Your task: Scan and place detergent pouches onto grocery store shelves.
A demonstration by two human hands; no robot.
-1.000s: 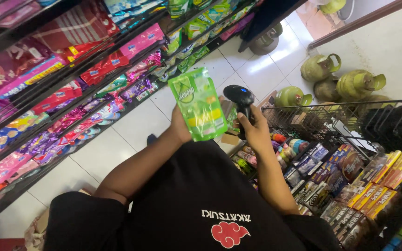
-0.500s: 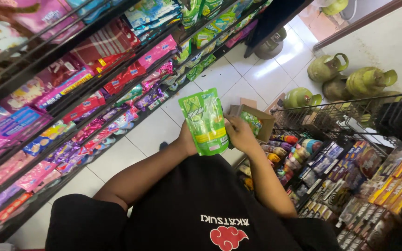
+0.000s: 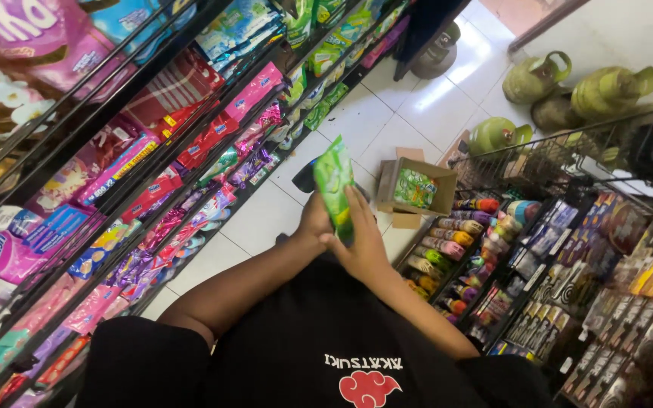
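Head view shows both hands, left hand and right hand, fingers wrapped around a green pouch, not yet on the shelf.

Stocked shelves, open cardboard box, green gas cylinders, white tiled floor.

The pouch held between the left hand and right hand is bright green with paler green patches. The shirt is black, with a red cloud outlined in white. The open cardboard box is brown, its contents green and white. The gas cylinders are yellowish green. The floor tiles are white. Packets on the shelves run pink, red, purple, blue and green; the bottles seem multicoloured, though blurred.
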